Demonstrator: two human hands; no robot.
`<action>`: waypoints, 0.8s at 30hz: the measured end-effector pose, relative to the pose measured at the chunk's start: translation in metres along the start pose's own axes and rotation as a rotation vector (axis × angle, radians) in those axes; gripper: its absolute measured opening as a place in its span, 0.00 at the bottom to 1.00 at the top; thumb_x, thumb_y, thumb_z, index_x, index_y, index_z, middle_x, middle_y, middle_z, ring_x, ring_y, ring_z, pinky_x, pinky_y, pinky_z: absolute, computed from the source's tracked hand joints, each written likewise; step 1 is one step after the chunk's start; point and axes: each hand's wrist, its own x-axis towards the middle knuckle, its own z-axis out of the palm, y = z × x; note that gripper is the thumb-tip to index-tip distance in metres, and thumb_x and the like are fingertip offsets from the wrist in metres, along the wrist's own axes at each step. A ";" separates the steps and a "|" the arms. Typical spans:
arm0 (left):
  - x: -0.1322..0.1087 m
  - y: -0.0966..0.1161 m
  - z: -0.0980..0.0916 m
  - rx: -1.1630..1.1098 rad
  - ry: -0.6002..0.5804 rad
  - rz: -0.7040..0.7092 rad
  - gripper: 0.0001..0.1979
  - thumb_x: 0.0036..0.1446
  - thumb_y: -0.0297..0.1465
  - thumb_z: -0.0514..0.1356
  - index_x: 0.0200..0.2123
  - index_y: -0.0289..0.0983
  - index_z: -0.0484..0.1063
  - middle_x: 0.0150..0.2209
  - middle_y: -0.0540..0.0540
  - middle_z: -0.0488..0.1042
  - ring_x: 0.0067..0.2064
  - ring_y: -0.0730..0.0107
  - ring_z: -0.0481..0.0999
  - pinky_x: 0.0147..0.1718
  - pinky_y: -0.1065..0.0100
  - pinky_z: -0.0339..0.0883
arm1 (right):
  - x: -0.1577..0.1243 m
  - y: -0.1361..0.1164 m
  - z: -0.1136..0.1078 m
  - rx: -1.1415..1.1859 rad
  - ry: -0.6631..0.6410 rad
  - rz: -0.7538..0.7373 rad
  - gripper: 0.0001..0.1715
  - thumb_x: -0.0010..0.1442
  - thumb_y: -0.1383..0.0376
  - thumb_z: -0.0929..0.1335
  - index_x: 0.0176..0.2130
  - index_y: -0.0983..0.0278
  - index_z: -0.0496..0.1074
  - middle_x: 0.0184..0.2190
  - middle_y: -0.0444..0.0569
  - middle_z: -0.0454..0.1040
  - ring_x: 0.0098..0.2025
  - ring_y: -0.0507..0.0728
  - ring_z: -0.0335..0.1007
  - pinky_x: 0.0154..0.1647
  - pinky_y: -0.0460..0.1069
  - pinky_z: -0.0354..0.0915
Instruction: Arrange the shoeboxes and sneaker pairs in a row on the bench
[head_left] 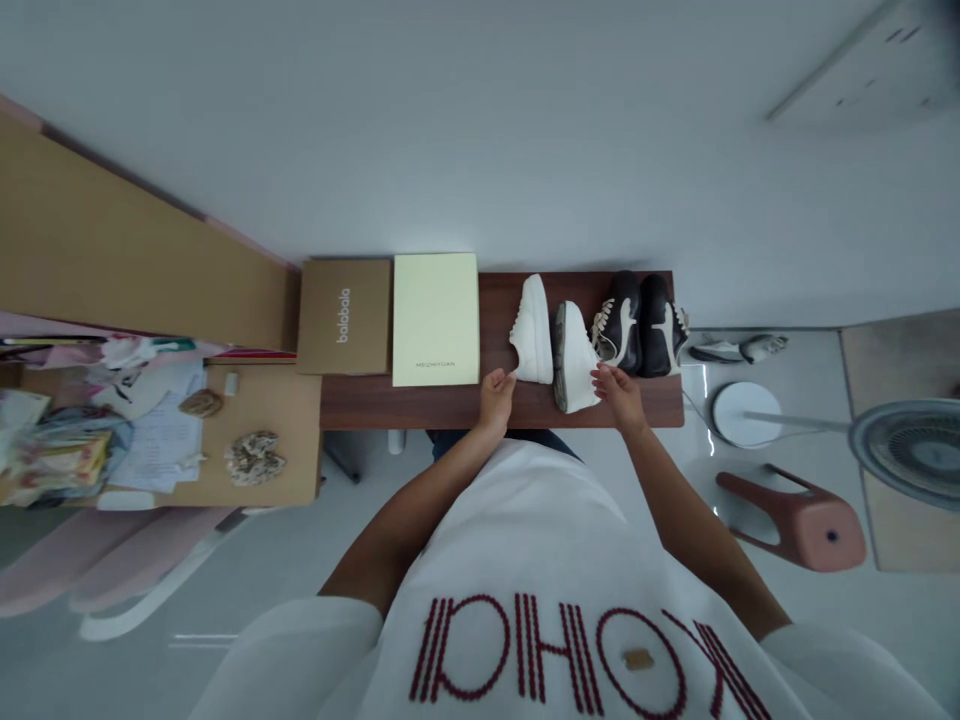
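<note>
On the wood-grain tabletop [412, 405] by the wall [450, 130], we pinch the left white sneaker [534, 340], forward-right of our left hand [496, 402], and the right white sneaker [578, 362], forward-left of our right hand [621, 396].

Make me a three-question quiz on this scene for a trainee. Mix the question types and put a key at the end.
1. Multiple choice: which thing are the fingertips of the right hand at?
A: a pale yellow box
B: a white shoe
C: a stool

2. True or false: the two dark shoes stand to the right of both white shoes.

3. Fill in the blank: the brown box at the far left of the boxes and shoes is printed with the word ____.

Key:
1. B
2. True
3. balabala
</note>
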 end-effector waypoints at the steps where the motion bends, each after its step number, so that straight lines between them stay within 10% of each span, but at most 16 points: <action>1: 0.005 -0.002 0.011 0.060 -0.001 0.029 0.23 0.60 0.36 0.72 0.56 0.37 0.74 0.64 0.33 0.75 0.66 0.53 0.75 0.67 0.56 0.65 | 0.002 0.005 -0.007 -0.044 0.021 -0.014 0.45 0.48 0.28 0.74 0.44 0.61 0.79 0.43 0.57 0.85 0.45 0.63 0.82 0.46 0.57 0.78; 4: 0.023 -0.005 0.032 0.258 -0.009 0.096 0.29 0.55 0.31 0.75 0.59 0.34 0.73 0.67 0.28 0.72 0.69 0.49 0.72 0.68 0.54 0.63 | 0.007 0.020 -0.027 -0.212 0.029 -0.007 0.45 0.41 0.32 0.79 0.44 0.63 0.79 0.45 0.59 0.84 0.49 0.68 0.81 0.53 0.63 0.76; 9: 0.047 0.000 0.036 0.415 -0.193 0.114 0.25 0.48 0.27 0.76 0.50 0.34 0.76 0.55 0.33 0.81 0.60 0.46 0.79 0.62 0.54 0.68 | 0.012 0.041 -0.044 -0.376 -0.304 0.006 0.40 0.34 0.47 0.86 0.43 0.62 0.82 0.41 0.53 0.85 0.48 0.70 0.81 0.55 0.63 0.75; 16: 0.061 0.008 0.027 0.349 -0.328 0.133 0.13 0.47 0.31 0.75 0.35 0.37 0.78 0.39 0.42 0.83 0.47 0.53 0.81 0.55 0.57 0.71 | 0.017 0.042 -0.035 -0.579 -0.379 -0.153 0.23 0.46 0.44 0.79 0.30 0.59 0.80 0.27 0.43 0.80 0.35 0.60 0.76 0.46 0.55 0.74; 24: 0.048 0.033 0.014 0.531 -0.295 0.291 0.10 0.52 0.30 0.72 0.28 0.38 0.72 0.31 0.48 0.76 0.44 0.56 0.78 0.54 0.61 0.69 | 0.005 0.019 -0.021 -0.626 -0.416 -0.354 0.15 0.56 0.50 0.76 0.35 0.58 0.81 0.37 0.49 0.83 0.45 0.64 0.78 0.52 0.56 0.72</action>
